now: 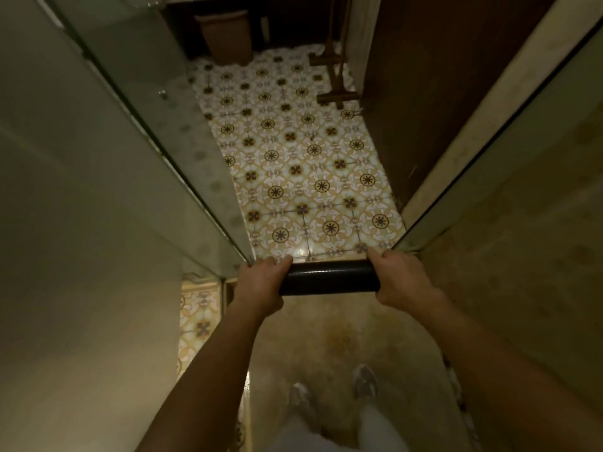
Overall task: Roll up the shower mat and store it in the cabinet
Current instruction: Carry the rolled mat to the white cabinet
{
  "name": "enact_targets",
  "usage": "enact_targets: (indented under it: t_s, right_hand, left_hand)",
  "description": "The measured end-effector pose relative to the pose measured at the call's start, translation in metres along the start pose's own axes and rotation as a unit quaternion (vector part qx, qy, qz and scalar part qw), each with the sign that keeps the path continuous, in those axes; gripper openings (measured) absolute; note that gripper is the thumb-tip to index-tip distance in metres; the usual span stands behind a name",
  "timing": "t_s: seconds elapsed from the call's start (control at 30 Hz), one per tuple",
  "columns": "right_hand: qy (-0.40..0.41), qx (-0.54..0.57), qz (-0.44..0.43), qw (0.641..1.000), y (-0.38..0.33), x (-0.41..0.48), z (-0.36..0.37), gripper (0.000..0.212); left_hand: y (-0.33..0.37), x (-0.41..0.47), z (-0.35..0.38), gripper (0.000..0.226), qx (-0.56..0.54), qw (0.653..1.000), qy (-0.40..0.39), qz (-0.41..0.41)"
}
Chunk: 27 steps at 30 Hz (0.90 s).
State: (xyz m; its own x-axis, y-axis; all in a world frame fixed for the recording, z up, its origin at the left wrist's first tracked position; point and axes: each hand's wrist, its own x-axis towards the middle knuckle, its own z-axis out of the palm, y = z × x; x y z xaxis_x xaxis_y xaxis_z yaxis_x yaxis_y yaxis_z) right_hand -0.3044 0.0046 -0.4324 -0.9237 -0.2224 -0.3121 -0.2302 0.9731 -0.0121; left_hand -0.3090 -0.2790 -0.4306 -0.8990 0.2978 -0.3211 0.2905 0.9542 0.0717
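The shower mat (329,277) is a tight black roll, held level in front of me at the shower's opening. My left hand (261,283) grips its left end and my right hand (401,280) grips its right end. Both hands wrap over the ends, so the roll's tips are hidden. No cabinet is clearly in view.
Glass shower panels (146,125) rise on my left and a glass door (489,151) on my right. Patterned tile floor (303,151) stretches ahead. A brown bin (225,37) stands at the far end, a wooden rack (332,76) beside a dark wooden door (424,93). My shoes (363,383) stand on the beige shower floor.
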Motion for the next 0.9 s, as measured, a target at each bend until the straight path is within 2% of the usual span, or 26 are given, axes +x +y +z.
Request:
enact_targets:
  t_s: [0.1, 0.23, 0.5, 0.7, 0.9]
  right_hand:
    - [0.027, -0.008, -0.001, 1.0, 0.01, 0.013, -0.027, 0.064]
    - [0.02, -0.015, -0.004, 1.0, 0.031, 0.041, -0.048, 0.065]
    - [0.053, -0.038, -0.03, 0.997, 0.093, 0.15, -0.098, 0.063]
    - [0.073, -0.072, -0.056, 0.993, 0.149, 0.231, -0.146, 0.063]
    - [0.065, -0.074, -0.072, 0.993, 0.172, 0.293, -0.18, 0.067]
  left_hand:
    - [-0.005, 0.02, -0.025, 0.066, -0.002, 1.0, 0.022, 0.012]
    - [-0.005, 0.052, -0.044, 0.063, 0.016, 0.998, 0.057, 0.028]
    - [-0.006, 0.169, -0.097, 0.058, 0.0, 0.998, 0.059, 0.009]
    - [0.009, 0.24, -0.142, 0.065, -0.004, 0.998, 0.064, -0.019]
    - [0.001, 0.291, -0.177, 0.054, -0.017, 0.997, 0.066, -0.038]
